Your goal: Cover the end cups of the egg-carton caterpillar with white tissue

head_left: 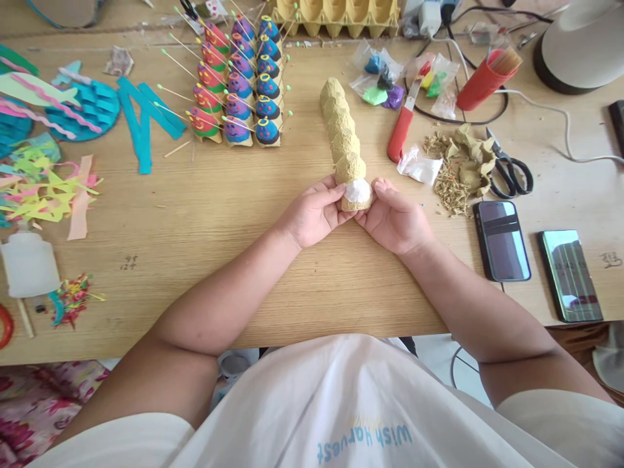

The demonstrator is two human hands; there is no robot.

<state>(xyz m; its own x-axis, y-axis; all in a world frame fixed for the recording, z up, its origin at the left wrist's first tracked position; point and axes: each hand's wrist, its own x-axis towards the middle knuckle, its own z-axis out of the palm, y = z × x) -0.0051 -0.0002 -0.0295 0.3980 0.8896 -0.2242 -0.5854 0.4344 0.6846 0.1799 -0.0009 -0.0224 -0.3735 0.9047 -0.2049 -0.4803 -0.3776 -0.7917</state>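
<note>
At the middle of a wooden table [273, 286], a person's left hand [314, 209] is pinching the near end of a yellowish egg-carton strip [340, 127], its thumb pressing at the edge of a white clay-like cap [357, 190]. The right hand [397, 218] is gripping the same end from the opposite side, thumb at the rim and fingers curling low — their undersides are hidden. The strip is extending away from the person, its humps running in a row, only the nearest one wearing white. Just to the right, a red-handled utility knife [400, 130] is lying near a crumpled white bag [419, 166], with small bags of coloured clay [383, 75] sitting farther back. Beyond them, carton scraps [455, 182] are lying close to black scissors [509, 170], while a phone [502, 240] is resting nearer the person. To the left, three painted carton strips [238, 91] are standing side by side — green-tipped sticks jutting from them. Farther out, blue strips [143, 123], paper shreds [43, 188] and a white bottle [29, 263] are occupying the left end.
</note>
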